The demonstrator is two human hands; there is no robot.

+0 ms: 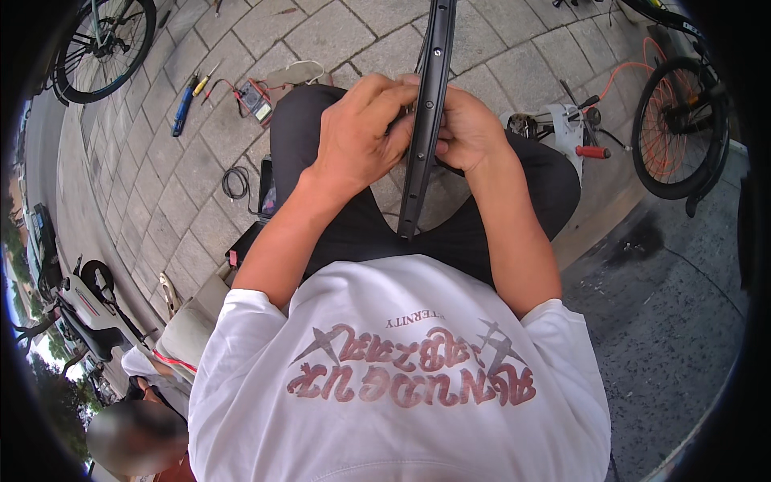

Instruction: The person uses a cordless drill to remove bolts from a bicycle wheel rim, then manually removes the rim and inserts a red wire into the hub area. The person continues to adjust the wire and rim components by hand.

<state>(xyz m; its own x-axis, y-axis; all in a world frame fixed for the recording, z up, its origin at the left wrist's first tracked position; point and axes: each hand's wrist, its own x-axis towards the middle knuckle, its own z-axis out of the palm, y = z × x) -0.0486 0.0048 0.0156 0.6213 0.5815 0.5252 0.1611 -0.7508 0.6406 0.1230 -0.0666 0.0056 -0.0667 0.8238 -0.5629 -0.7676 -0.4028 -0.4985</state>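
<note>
A black wheel rim (pixel 426 120) stands edge-on between my knees, a row of small holes along its outer face. Its lower end rests near my lap, and its upper end runs out of the picture. My left hand (pixel 363 128) is closed at the rim's left side, fingers curled against it. From the right, my right hand (pixel 470 128) closes on the same stretch, thumb low beside the rim. Fingertips of both hands are partly hidden behind the rim, so any small part between them cannot be made out.
On the paving lie a multimeter (pixel 255 100), a blue tool (pixel 185 104), a yellow screwdriver (pixel 206 78) and a coiled black cable (pixel 235 182). At right are a red-handled tool (pixel 593 151), an orange hose (pixel 630 68) and a wheel (pixel 679 128). Another person (pixel 140 442) is at lower left.
</note>
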